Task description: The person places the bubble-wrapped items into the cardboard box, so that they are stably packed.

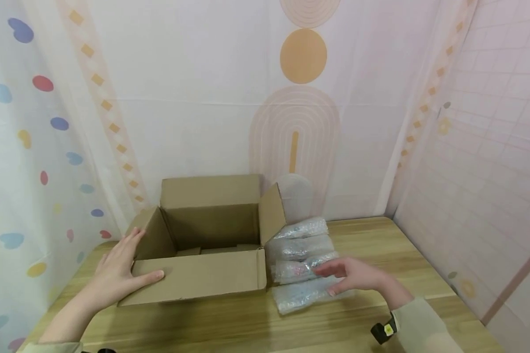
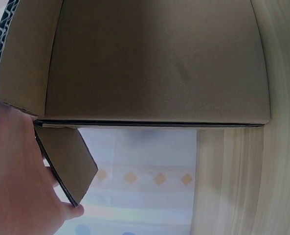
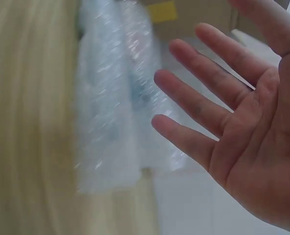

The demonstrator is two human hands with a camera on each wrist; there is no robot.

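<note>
An open cardboard box (image 1: 203, 245) stands on the wooden table (image 1: 380, 240) with its flaps spread. My left hand (image 1: 119, 269) lies flat against the box's front left corner, fingers straight; the left wrist view shows the box wall (image 2: 154, 63) and a flap (image 2: 69, 161) by my palm (image 2: 17, 186). Right of the box lie several bubble-wrapped packets (image 1: 300, 260). My right hand (image 1: 351, 274) hovers open over the nearest packets, holding nothing. In the right wrist view its fingers (image 3: 203, 105) are spread above the blurred bubble wrap (image 3: 110, 98).
Patterned fabric backdrops close in the table on the left, back and right. The table's bare wood (image 1: 256, 323) runs along the front edge and to the right of the packets. A small black device (image 1: 384, 331) sits on my right wrist.
</note>
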